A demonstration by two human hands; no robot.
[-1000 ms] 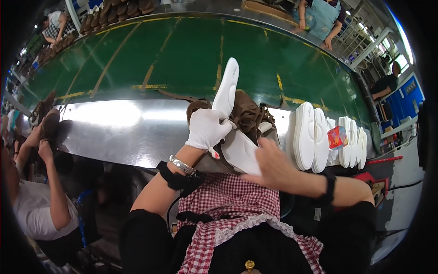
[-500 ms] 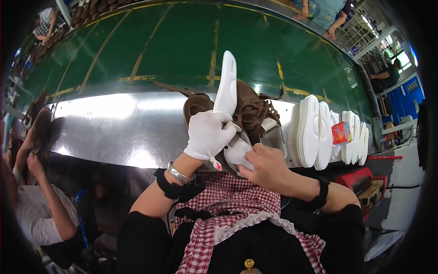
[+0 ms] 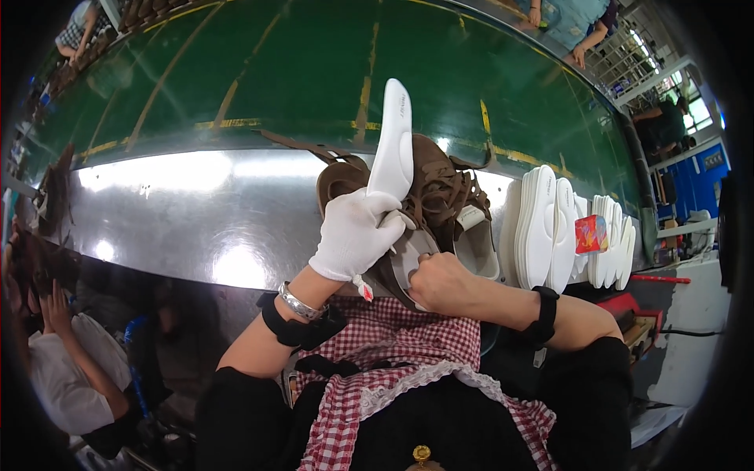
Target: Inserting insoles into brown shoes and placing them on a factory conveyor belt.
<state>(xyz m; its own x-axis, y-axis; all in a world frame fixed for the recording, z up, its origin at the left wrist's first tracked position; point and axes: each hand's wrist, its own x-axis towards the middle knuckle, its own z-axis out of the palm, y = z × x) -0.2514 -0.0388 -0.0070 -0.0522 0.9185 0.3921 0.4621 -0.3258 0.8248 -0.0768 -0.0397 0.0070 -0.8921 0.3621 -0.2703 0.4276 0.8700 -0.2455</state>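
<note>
My left hand (image 3: 351, 234), in a white knit glove, is closed around a white insole (image 3: 393, 141) that stands up past the thumb. Its fingers also lie at the opening of a brown lace-up shoe (image 3: 391, 275). My bare right hand (image 3: 442, 281) is curled at the heel end of that shoe, knuckles up, with its fingertips hidden inside. A pale inner surface shows between the two hands. To the right, a second brown shoe (image 3: 473, 243) rests with loose laces and a light lining; its opening faces me.
White insoles (image 3: 536, 228) stand in stacked rows at the right, beside a red patterned packet (image 3: 591, 234). The metal ledge (image 3: 173, 212) borders a green conveyor belt (image 3: 306, 71). A co-worker (image 3: 78, 361) sits at the left; other people are across the belt.
My right hand has moved slightly left and down into the shoe's heel, its fingers more curled. The white insole seen under it earlier is now out of sight. My left hand keeps its grip.
</note>
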